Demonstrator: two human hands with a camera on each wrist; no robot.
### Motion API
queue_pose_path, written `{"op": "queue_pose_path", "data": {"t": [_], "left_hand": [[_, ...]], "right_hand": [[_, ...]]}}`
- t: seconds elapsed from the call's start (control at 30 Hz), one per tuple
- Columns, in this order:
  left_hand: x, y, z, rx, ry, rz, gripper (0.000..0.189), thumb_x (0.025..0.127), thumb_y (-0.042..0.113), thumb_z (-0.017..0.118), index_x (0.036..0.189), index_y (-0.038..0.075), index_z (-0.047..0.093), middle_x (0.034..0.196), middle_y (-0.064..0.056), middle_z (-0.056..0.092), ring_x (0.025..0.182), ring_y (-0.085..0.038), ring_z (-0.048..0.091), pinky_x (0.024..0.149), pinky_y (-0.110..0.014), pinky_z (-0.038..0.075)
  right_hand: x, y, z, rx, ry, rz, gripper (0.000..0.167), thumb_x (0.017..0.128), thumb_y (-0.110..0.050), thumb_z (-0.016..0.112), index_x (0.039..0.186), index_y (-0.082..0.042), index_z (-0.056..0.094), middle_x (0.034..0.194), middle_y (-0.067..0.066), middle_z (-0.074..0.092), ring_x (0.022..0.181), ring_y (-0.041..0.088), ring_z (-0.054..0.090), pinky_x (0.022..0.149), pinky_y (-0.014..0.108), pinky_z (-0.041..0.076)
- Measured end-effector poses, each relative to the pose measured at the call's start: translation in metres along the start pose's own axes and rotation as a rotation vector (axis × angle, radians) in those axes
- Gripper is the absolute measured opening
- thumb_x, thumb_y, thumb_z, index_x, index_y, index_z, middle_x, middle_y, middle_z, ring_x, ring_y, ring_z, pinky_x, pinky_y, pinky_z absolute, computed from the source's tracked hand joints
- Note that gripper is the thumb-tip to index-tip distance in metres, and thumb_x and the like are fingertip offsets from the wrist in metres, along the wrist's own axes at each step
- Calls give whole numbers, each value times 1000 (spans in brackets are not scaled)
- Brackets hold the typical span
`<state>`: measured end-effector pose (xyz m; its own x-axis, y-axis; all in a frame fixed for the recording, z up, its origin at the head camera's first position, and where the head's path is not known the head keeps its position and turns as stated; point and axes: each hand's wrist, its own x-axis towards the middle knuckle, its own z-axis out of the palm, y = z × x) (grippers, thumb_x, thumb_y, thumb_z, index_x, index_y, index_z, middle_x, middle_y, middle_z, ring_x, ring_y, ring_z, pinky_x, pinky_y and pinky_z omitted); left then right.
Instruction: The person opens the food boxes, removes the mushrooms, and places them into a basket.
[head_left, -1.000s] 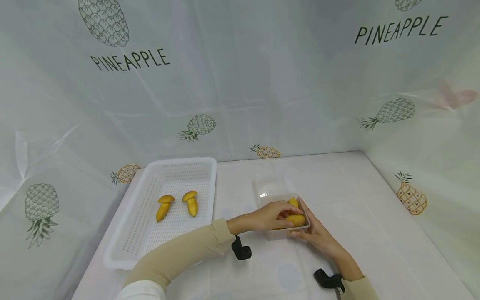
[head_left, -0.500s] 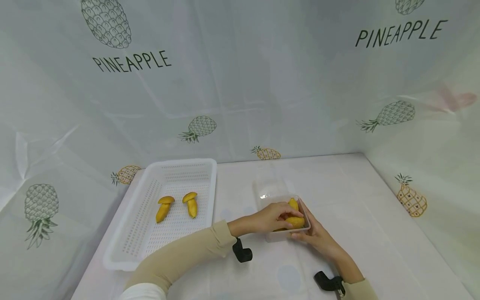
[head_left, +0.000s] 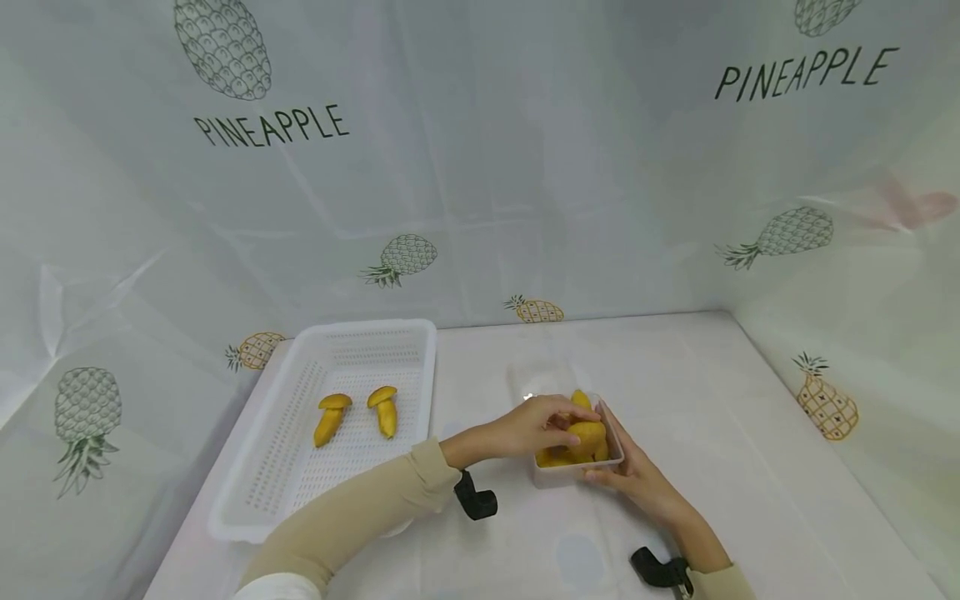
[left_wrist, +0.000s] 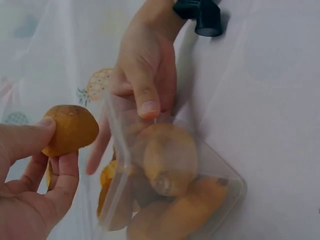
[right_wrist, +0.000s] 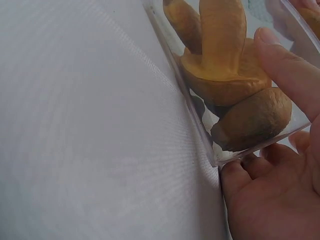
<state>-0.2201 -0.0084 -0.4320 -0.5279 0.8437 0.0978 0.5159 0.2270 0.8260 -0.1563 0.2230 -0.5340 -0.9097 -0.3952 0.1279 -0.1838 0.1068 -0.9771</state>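
Above the near part of the desk (head_left: 712, 400), two black wrist mounts (head_left: 656, 571) are nearest. Beyond them, the right hand (head_left: 637, 475) grasps the near right corner of a clear plastic box (head_left: 558, 477), thumb on the near wall, fingers along the right wall. The left hand (head_left: 528, 429) pinches a yellow mushroom (head_left: 587, 437) between thumb and fingers at the box's open top; contact with the packed mushrooms (head_left: 549, 460) cannot be confirmed. Handling: expect the mushroom to be light and firm, with a cap that may snap off if bent. Grip it across the thick stem or the cap's sides, using low pressure. The box walls are probably thin and slick; steady them at a corner. Two loose mushrooms (head_left: 331, 420) lie apart in a white basket (head_left: 429, 383) along the desk's left edge. A transparent lid (head_left: 542, 377) lies between box and far edge, before a pineapple-print curtain (head_left: 525, 167).
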Motion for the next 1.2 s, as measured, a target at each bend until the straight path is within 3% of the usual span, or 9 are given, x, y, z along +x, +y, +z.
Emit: {"op": "queue_pose_path", "data": {"t": [0.07, 0.23, 0.5, 0.73, 1.0, 1.2], "left_hand": [[-2, 3, -5, -22, 2, 14, 43, 95, 9, 66, 138, 4, 60, 123, -9, 61, 109, -3, 56, 94, -18, 48], [-10, 8, -18, -66, 25, 46, 42, 97, 8, 65, 138, 3, 59, 129, -8, 60, 114, -7, 55, 98, -22, 48], [-34, 8, -50, -56, 119, 69, 39, 96, 3, 65, 135, 1, 59, 135, -10, 59, 118, -14, 56, 99, -27, 48], [-67, 8, -81, -58, 212, 21, 42, 94, 2, 67, 135, 0, 59, 135, -11, 59, 116, -26, 58, 99, -32, 50], [-111, 12, -108, -35, 291, -46, 41, 94, 1, 67, 135, 2, 60, 136, -9, 59, 117, -28, 59, 97, -33, 51], [-146, 11, -123, -51, 342, -121, 40, 95, 0, 66, 135, 3, 60, 136, -10, 59, 117, -31, 58, 97, -33, 51]], "right_hand": [[0, 0, 1, 15, -6, -2, 104, 91, -3, 71, 161, -28, -2, 166, 9, -12, 147, 40, -11, 99, 20, 45], [-1, 0, 1, 8, 2, -3, 104, 91, -3, 72, 162, -27, -1, 165, 11, -10, 147, 40, -8, 100, 16, 41], [-1, -1, 0, -22, 15, 17, 103, 91, -6, 72, 162, -21, -2, 166, 8, -7, 149, 32, -9, 103, 2, 15], [0, -1, 1, -28, 16, 18, 104, 90, -7, 73, 162, -19, -1, 166, 9, -6, 149, 33, -9, 102, 2, 17], [1, -1, 0, -7, 9, -3, 105, 89, -5, 74, 161, -17, -2, 166, 13, -8, 147, 35, -10, 104, 10, 29], [1, -1, 0, -7, 9, 0, 105, 89, -5, 74, 162, -17, -2, 166, 11, -8, 147, 34, -10, 104, 9, 27]]}}
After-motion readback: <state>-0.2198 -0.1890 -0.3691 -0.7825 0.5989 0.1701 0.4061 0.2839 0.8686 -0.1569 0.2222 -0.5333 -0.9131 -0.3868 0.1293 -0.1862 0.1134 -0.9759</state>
